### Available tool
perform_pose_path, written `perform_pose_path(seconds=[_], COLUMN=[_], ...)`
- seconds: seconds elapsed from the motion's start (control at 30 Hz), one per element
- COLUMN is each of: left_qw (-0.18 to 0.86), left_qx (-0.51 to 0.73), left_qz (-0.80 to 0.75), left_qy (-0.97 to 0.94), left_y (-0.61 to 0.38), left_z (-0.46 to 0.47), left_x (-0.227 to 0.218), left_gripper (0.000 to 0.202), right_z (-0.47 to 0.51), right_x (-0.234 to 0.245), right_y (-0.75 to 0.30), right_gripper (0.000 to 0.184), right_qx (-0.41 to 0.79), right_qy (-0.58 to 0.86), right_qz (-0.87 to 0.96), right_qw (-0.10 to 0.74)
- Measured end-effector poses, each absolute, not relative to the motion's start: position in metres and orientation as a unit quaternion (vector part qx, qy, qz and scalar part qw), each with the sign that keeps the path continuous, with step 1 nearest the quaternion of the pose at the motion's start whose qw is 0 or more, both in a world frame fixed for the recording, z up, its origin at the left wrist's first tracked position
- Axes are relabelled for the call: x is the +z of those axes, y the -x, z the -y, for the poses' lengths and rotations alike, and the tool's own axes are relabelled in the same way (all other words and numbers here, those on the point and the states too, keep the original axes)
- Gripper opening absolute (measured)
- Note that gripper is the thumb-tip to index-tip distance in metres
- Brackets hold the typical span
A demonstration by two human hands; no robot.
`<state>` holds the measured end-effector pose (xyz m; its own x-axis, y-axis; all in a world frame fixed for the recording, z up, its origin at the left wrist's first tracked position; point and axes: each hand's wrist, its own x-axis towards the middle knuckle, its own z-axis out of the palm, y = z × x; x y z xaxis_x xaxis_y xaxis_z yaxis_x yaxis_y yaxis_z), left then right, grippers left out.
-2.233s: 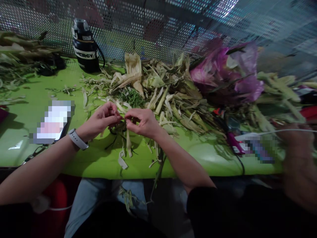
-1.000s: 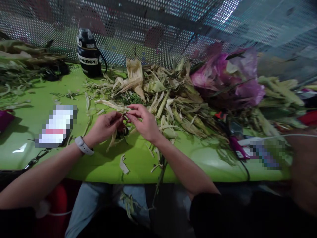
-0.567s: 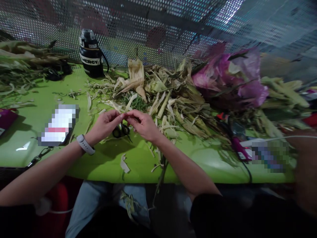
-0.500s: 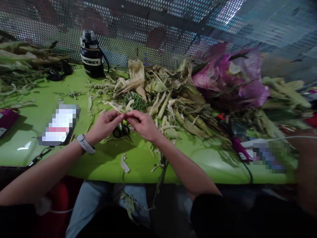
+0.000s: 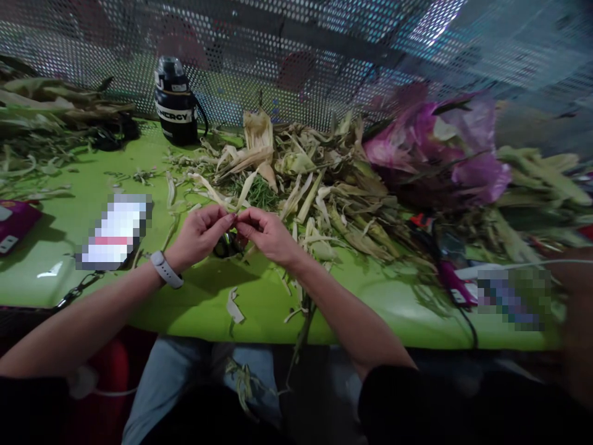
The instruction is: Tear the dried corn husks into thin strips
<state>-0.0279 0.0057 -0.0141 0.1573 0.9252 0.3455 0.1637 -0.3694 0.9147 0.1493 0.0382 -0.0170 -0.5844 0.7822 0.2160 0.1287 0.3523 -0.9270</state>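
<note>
My left hand (image 5: 202,233), with a pale watch band (image 5: 165,270) at its wrist, and my right hand (image 5: 266,235) meet above the table, fingertips pinched together. A pale strip of corn husk (image 5: 246,190) sticks up from between the fingertips. Both hands appear closed on it; the lower end is hidden by the fingers. Just under the hands lies a black thing with round loops (image 5: 225,245), like scissor handles, partly covered. Beyond the fingers is a heap of dry corn husks (image 5: 296,164) with thin green shreds (image 5: 262,193) in it.
The green table (image 5: 185,309) bears a black bottle (image 5: 176,111) at the back and a phone (image 5: 115,232) on the left. A pink plastic bag (image 5: 435,151) rests on husks at right. Another person's arm (image 5: 577,309) is at the right edge. Perforated metal (image 5: 241,68) stands behind.
The husk strip now stands up a little higher above the fingertips. My hands stay pinched together in nearly the same place, and the view has shifted slightly.
</note>
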Motion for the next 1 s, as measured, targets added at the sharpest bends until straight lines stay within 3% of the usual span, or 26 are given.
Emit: perform_pose_path(seconds=[0.13, 0.23, 0.43, 0.77, 0.87, 1.0], left_qw=[0.353, 0.422, 0.510, 0.707, 0.719, 0.691], left_qx=[0.535, 0.519, 0.534, 0.548, 0.548, 0.578], left_qz=[-0.452, -0.458, -0.440, -0.324, -0.316, -0.306], left_qy=[-0.620, -0.585, -0.510, -0.308, -0.289, -0.309], left_y=[0.024, 0.023, 0.024, 0.029, 0.024, 0.020], left_z=[-0.009, -0.009, -0.008, -0.015, -0.011, -0.009], left_x=[-0.022, -0.020, -0.014, -0.018, -0.018, -0.019], left_gripper=[0.029, 0.033, 0.035, 0.012, 0.008, 0.010], right_z=[-0.034, -0.033, -0.032, -0.034, -0.032, -0.025], right_x=[-0.024, -0.027, -0.026, -0.034, -0.038, -0.038], right_y=[-0.146, -0.146, -0.148, -0.147, -0.144, -0.141], right_gripper=[0.020, 0.027, 0.032, 0.025, 0.022, 0.019], right_qx=[0.253, 0.141, 0.074, -0.118, -0.164, -0.139], right_qy=[0.347, 0.364, 0.347, 0.338, 0.333, 0.351], right_qz=[0.828, 0.848, 0.871, 0.881, 0.880, 0.877], right_qw=[0.361, 0.358, 0.340, 0.308, 0.298, 0.296])
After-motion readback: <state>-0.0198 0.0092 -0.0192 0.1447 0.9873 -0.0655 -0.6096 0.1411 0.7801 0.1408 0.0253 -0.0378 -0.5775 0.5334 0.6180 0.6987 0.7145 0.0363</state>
